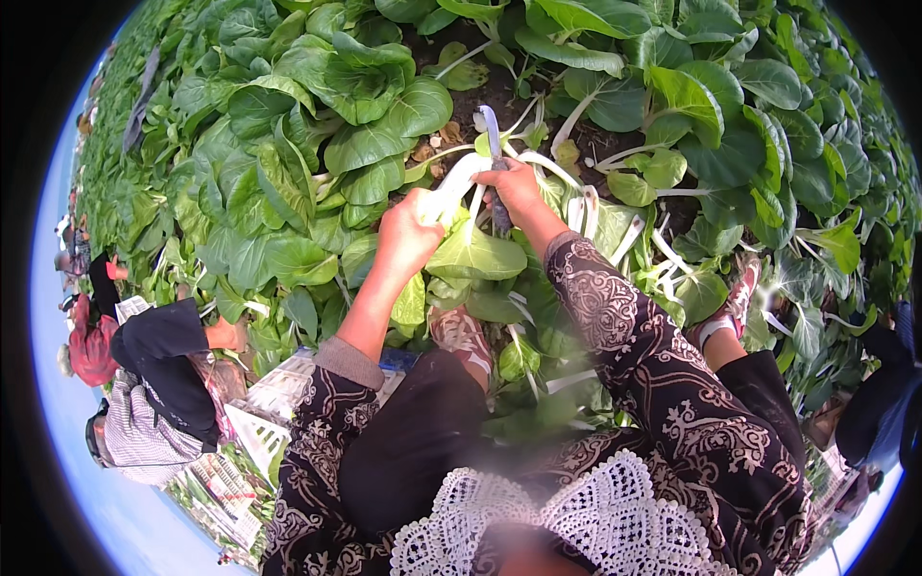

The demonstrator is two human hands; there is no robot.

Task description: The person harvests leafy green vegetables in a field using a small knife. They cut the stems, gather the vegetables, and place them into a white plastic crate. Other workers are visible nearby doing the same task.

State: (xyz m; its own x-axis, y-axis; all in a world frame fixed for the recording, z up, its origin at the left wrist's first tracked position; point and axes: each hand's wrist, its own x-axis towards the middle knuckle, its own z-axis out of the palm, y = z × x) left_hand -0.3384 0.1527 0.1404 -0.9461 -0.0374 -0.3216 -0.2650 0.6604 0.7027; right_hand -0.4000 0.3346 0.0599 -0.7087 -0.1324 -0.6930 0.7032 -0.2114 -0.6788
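My left hand (409, 229) grips a bok choy (455, 186) by its pale stalks, and its green leaves (481, 253) spread below toward me. A sickle-like knife (493, 129) with a curved tip is in my right hand (517, 189). Its blade points away from me, beside the white base of the bok choy. My right fingers wrap its dark handle and come close to the stalks; whether they touch them I cannot tell. Loose outer leaves with white stems (666, 252) lie on the ground to the right of my right hand.
Dense rows of leafy bok choy (360, 79) surround a patch of bare soil (468, 101). White plastic crates (266, 425) stand at my left. A crouching person (158, 389) is beyond them, and another person (875, 403) is at the far right. My shoes (461, 335) are among leaves.
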